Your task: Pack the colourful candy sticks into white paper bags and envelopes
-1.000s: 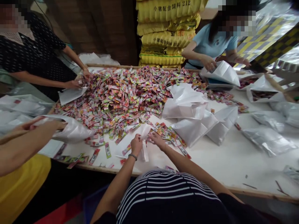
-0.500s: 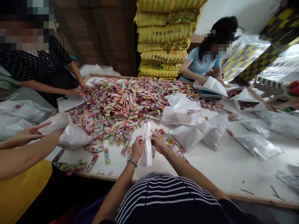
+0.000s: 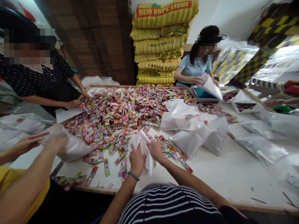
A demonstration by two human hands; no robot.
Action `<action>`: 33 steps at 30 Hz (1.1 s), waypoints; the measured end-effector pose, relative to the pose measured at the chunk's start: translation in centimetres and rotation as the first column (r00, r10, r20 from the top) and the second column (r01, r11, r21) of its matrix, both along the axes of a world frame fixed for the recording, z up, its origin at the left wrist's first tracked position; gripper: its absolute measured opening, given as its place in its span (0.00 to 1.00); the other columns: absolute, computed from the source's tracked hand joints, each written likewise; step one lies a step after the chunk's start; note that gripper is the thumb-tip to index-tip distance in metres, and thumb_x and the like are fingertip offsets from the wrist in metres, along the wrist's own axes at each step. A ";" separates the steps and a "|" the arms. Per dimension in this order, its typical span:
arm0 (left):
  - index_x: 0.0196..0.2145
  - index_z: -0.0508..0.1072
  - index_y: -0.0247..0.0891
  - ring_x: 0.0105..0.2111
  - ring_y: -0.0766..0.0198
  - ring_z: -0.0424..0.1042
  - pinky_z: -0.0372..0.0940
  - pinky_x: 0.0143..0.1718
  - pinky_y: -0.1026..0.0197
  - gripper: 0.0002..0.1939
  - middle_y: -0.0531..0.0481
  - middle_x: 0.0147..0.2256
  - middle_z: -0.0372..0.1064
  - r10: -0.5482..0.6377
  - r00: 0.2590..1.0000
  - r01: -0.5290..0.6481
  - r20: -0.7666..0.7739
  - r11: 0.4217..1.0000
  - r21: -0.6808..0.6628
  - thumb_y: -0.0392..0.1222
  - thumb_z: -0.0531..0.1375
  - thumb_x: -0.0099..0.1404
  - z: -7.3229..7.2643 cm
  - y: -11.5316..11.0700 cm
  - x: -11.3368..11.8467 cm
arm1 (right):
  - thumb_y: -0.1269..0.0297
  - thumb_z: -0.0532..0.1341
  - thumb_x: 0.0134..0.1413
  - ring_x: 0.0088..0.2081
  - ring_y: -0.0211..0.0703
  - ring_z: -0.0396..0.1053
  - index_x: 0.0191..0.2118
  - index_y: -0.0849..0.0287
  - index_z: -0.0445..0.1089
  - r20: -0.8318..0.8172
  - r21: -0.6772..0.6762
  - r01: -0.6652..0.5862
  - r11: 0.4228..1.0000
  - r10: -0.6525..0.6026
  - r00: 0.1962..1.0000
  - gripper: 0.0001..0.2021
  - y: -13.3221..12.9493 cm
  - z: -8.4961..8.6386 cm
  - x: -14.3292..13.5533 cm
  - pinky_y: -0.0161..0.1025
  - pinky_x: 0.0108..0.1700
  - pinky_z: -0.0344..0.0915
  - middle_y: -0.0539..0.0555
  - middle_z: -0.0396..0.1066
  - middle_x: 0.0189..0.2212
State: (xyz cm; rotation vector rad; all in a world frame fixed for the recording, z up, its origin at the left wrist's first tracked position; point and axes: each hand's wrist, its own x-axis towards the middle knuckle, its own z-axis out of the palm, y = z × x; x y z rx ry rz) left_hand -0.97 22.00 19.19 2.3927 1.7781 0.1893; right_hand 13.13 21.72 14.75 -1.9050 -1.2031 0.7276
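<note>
A white plastic bag (image 3: 147,157) is between my hands at the front of the table. My right hand (image 3: 155,150) pinches its upper right edge. My left hand (image 3: 137,158) lies against the left side of the bag, fingers apart and pointing up. Just beyond the bag spreads a large heap of small colourful packets (image 3: 126,109). More loose packets lie beside both hands on the white tabletop (image 3: 210,174).
White bags (image 3: 190,137) stand to the right, with flatter bags (image 3: 261,149) farther right. At the left, a person in yellow handles another bag (image 3: 76,144). Two people work across the table, one beside a blue tray (image 3: 203,94). Yellow sacks (image 3: 161,45) are stacked behind.
My left hand has turned and its fingers have spread over the bag, which is wider and tilted now. The view has shifted slightly upward. The person across at the right has raised their bag.
</note>
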 end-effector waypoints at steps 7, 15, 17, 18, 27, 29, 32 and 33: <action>0.53 0.72 0.38 0.42 0.57 0.73 0.68 0.39 0.61 0.27 0.38 0.48 0.68 0.139 0.989 -0.138 0.045 0.990 -0.027 0.23 0.48 0.61 4.7 2.4 -4.3 | 0.74 0.53 0.50 0.29 0.40 0.66 0.30 0.59 0.70 -0.172 -0.056 -0.102 0.993 0.091 0.981 0.08 1.2 0.3 0.7 0.34 0.33 0.60 0.51 0.69 0.25; 0.62 0.62 0.44 0.30 0.62 0.75 0.69 0.29 0.59 0.32 0.38 0.61 0.56 0.197 0.963 -0.195 -0.186 0.980 0.031 0.25 0.43 0.64 5.2 3.5 -4.9 | 0.53 0.63 0.51 0.42 0.45 0.71 0.55 0.55 0.67 -0.487 0.026 -0.603 0.797 0.537 0.688 0.25 9.5 1.3 3.3 0.41 0.41 0.68 0.56 0.73 0.45; 0.64 0.59 0.43 0.29 0.62 0.76 0.69 0.30 0.60 0.35 0.34 0.60 0.57 0.196 0.961 -0.214 -0.195 0.974 -0.077 0.23 0.43 0.62 3.0 4.4 -4.8 | 0.50 0.67 0.46 0.53 0.51 0.66 0.64 0.54 0.57 -0.302 -0.004 -0.569 0.823 0.541 0.785 0.39 13.1 1.2 6.0 0.47 0.50 0.65 0.62 0.64 0.56; 0.64 0.59 0.43 0.29 0.62 0.76 0.69 0.29 0.60 0.35 0.32 0.60 0.57 0.190 0.963 -0.214 -0.190 0.970 -0.112 0.23 0.44 0.61 2.1 4.9 -4.7 | 0.50 0.69 0.42 0.58 0.55 0.60 0.66 0.53 0.52 -0.111 -0.041 -0.490 0.871 0.484 0.868 0.45 15.0 0.9 7.4 0.50 0.54 0.62 0.64 0.58 0.61; 0.48 0.75 0.49 0.53 0.42 0.67 0.68 0.42 0.49 0.27 0.43 0.51 0.66 0.065 0.959 -0.079 -0.275 0.996 -0.040 0.26 0.62 0.52 9.7 20.1 -10.2 | 0.55 0.72 0.37 0.66 0.81 0.30 0.69 0.39 0.38 0.825 -0.240 -0.347 0.907 0.379 0.418 0.56 28.8 -5.6 9.7 0.77 0.55 0.46 0.58 0.22 0.71; 0.34 0.78 0.42 0.57 0.43 0.63 0.64 0.51 0.44 0.19 0.45 0.41 0.70 -0.208 0.835 0.181 -0.510 0.978 -0.103 0.21 0.55 0.56 14.2 24.7 -10.5 | 0.58 0.69 0.42 0.65 0.81 0.39 0.69 0.39 0.39 0.797 -0.247 -0.259 0.934 0.348 0.493 0.52 30.9 -5.9 9.9 0.71 0.52 0.56 0.60 0.23 0.70; 0.26 0.75 0.39 0.59 0.43 0.60 0.58 0.58 0.39 0.21 0.47 0.37 0.69 -0.347 0.754 0.397 -0.557 0.917 -0.033 0.19 0.49 0.60 19.0 29.2 -5.7 | 0.65 0.64 0.49 0.59 0.70 0.57 0.68 0.43 0.44 0.719 -0.305 -0.192 0.933 0.358 0.596 0.43 32.7 -5.9 10.6 0.57 0.48 0.65 0.67 0.36 0.68; 0.26 0.75 0.39 0.59 0.43 0.60 0.58 0.57 0.39 0.19 0.47 0.38 0.70 -0.437 0.772 0.477 -0.461 0.878 -0.034 0.20 0.50 0.60 19.7 30.0 -2.8 | 0.68 0.60 0.52 0.56 0.65 0.62 0.68 0.46 0.47 0.698 -0.321 -0.197 0.926 0.372 0.611 0.39 32.8 -5.9 10.7 0.53 0.48 0.65 0.69 0.44 0.66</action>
